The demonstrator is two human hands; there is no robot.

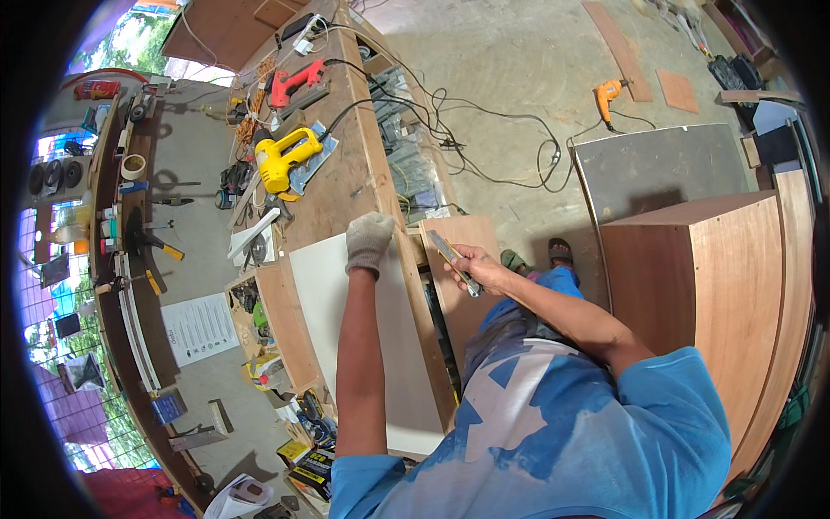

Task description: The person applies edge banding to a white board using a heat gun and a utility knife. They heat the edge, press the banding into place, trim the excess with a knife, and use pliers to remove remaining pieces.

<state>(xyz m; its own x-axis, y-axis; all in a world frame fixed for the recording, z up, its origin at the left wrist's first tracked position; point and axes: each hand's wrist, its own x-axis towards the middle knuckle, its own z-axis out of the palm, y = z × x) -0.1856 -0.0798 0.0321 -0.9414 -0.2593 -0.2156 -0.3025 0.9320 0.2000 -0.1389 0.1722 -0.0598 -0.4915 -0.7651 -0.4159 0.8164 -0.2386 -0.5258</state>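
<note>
My left hand (369,242), in a grey knit glove, rests at the far end of a white sheet (367,337) on the wooden workbench (350,186). Its fingers look curled in, and whatever they hold, if anything, is hidden. To the right of the bench edge, my bare right hand (481,266) grips a utility knife (444,248). The knife points away and to the left, with its near end showing below my fingers. A brown wooden panel (461,303) lies beneath that hand. Farther along the bench sits a yellow heat gun (287,161).
A red power tool (296,83) and cords lie at the bench's far end. An orange drill (609,99) rests on the floor beside loose cable. A large wooden cabinet (648,272) stands at my right. Tools line a narrow shelf (130,225) on the left.
</note>
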